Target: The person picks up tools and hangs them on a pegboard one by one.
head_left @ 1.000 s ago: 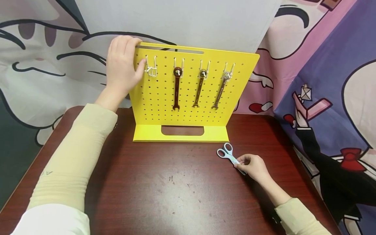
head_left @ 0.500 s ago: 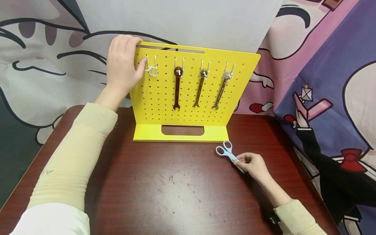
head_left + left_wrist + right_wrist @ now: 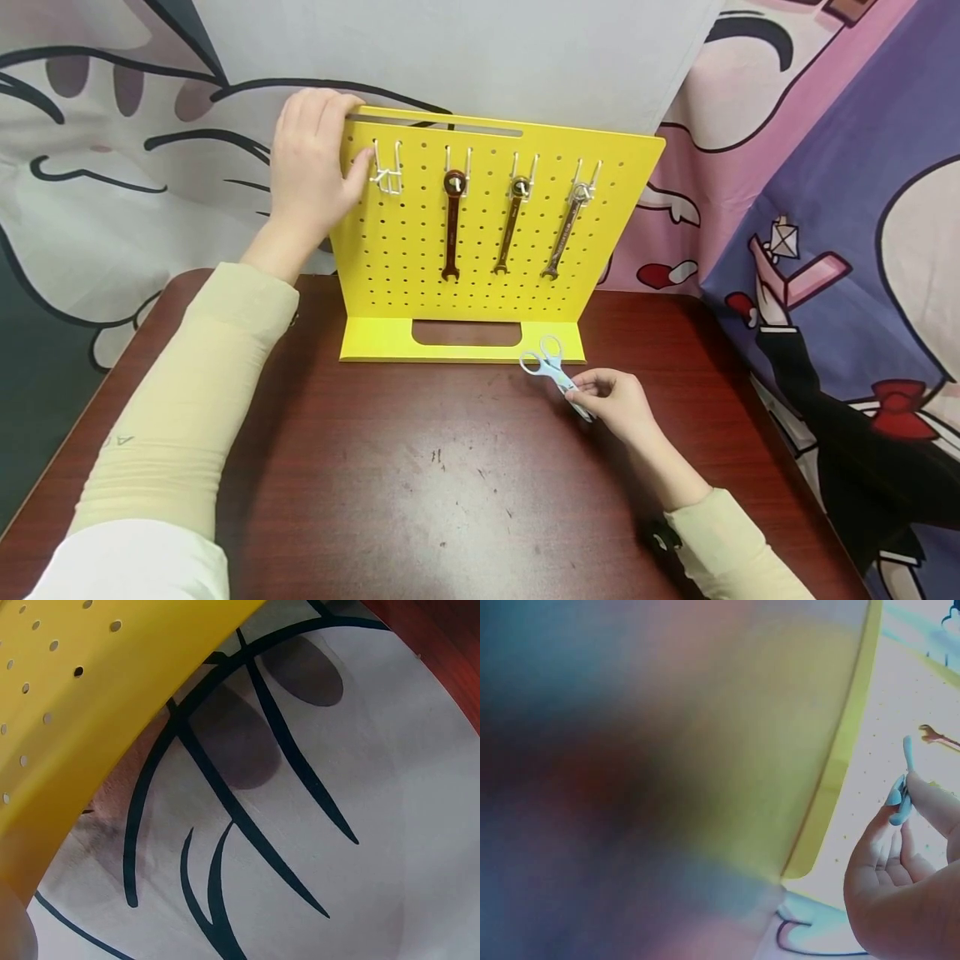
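Note:
My left hand (image 3: 311, 158) grips the upper left corner of a yellow pegboard (image 3: 408, 267), thumb in front and fingertips hidden behind the edge. Pale blue scissors (image 3: 553, 367) are pinched by the blades between the thumb and fingers of my right hand (image 3: 618, 404). Their two handle loops point away from me and overlap the board's base in the head view. In the right wrist view the scissors (image 3: 907, 754) appear nearly edge-on at the fingertips. Three combination wrenches hang from white hooks: left (image 3: 452, 229), middle (image 3: 509, 233) and right (image 3: 562, 237).
A white hook (image 3: 387, 179) near my left thumb carries nothing. The pegboard stands toward the back of a dark red wooden table (image 3: 375, 467). Behind it are a white panel (image 3: 465, 58) and a cartoon-print cloth (image 3: 847, 200) that continues along the right side.
My right hand has moved left and slightly away from me, carrying the scissors from the board's front right corner to over its base edge. My left hand stays on the pegboard.

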Demonstrator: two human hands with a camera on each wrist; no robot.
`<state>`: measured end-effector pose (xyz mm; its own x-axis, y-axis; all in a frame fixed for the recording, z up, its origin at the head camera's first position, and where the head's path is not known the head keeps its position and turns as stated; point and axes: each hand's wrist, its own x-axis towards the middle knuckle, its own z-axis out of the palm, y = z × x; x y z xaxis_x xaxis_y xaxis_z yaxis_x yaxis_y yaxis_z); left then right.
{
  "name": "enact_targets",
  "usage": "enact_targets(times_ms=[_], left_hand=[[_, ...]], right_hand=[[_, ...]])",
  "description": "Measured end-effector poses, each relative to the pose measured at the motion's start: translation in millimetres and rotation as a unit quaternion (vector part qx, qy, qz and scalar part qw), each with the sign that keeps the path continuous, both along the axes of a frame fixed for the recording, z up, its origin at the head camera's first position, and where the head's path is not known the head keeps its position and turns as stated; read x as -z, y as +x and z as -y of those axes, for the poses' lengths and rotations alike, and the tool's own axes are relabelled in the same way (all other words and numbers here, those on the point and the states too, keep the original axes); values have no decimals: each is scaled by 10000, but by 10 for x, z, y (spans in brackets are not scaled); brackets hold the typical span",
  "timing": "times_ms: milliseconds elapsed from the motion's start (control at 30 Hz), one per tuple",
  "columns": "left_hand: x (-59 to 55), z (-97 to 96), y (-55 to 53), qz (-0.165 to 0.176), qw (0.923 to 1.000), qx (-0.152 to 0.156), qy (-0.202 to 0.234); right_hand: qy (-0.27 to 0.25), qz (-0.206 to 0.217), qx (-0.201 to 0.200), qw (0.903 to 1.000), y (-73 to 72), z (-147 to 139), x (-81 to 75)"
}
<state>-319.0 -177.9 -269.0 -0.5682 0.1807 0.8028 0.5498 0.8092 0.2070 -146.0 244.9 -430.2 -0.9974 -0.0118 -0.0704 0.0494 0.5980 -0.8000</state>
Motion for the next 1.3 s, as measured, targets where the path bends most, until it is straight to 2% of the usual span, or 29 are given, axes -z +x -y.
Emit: enact_targets(times_ms=[200,433,867,1067,1300], left_hand=[[-29,17,18,82,9999,121,46],[-56,32,28,220,9995,176,118],[-70,26,34,313,9989,202,271],[-65,23,44,331,9990,183,252],[-71,17,40,269,9990,207,290]], right_hand=[[-237,-152,-96,9996,-110,236,-117],[-748,-191,-220,9968,-222,516,-253],[-1450,-523,-309,9876,-392,1075,-629],[-1853,-879,-419,9778,-530,1320,-781],[-2600,-1166,-467,9574,-663,1616,-931]])
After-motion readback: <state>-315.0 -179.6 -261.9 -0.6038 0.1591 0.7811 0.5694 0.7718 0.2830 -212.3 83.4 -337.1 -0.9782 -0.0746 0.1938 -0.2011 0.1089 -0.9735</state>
